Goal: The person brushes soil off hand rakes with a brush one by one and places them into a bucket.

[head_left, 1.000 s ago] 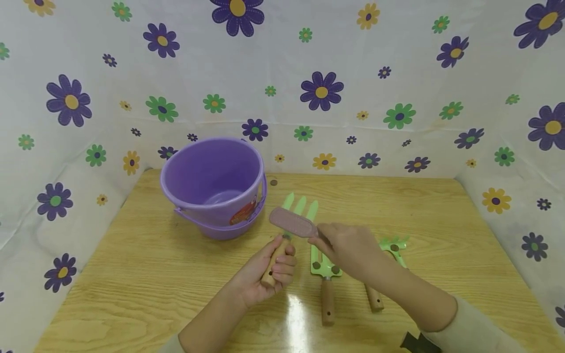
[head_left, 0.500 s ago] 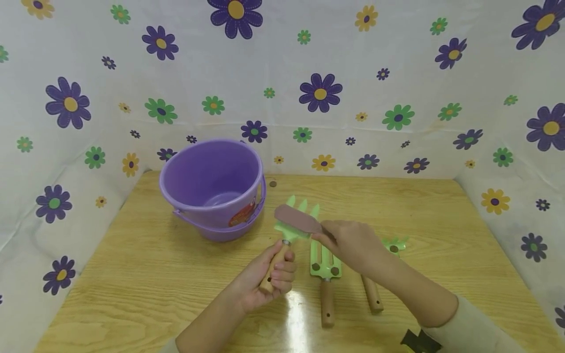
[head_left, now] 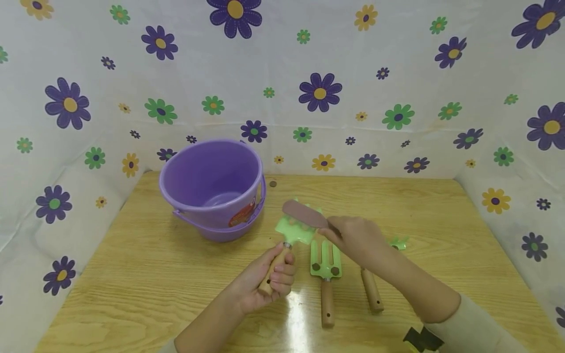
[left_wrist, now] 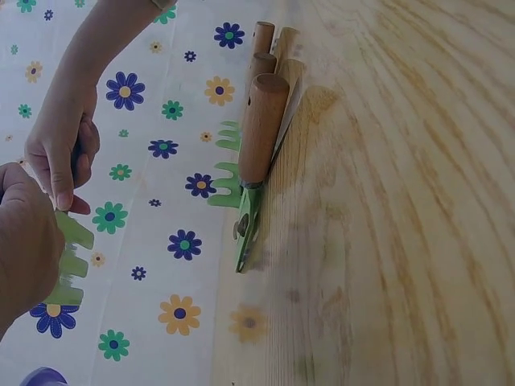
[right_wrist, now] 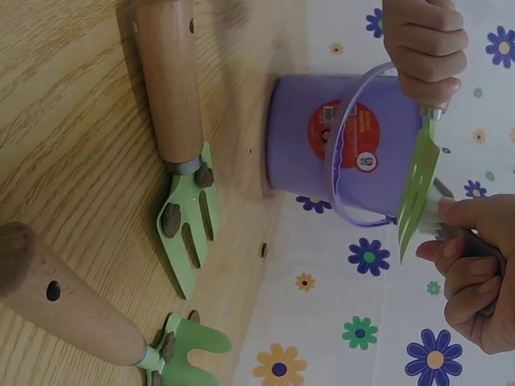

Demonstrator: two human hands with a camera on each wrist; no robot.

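In the head view my left hand (head_left: pixel 273 279) grips the wooden handle of a green hand fork (head_left: pixel 292 232), its tines pointing up and away. My right hand (head_left: pixel 355 242) holds a brush (head_left: pixel 304 214) with a mauve back by its handle, laid across the tines and hiding most of them. Pale bristles show against the fork in the right wrist view. On the table, right of my left hand, lies a second green fork (head_left: pixel 325 268) with brown lumps on its head. A small green rake (head_left: pixel 372 290) lies partly hidden under my right forearm.
A purple bucket (head_left: pixel 216 218) stands back left on the wooden table (head_left: pixel 145 289), handle lowered at its side. A small brown lump (head_left: pixel 272 184) lies near the back edge. Flower-printed cloth (head_left: pixel 282 63) rises behind and at both sides. A dark object (head_left: pixel 421 339) shows near my right sleeve.
The brush has moved a little to the right across the fork's tines. More of the green fork head shows below it now. My left hand stays almost in place.
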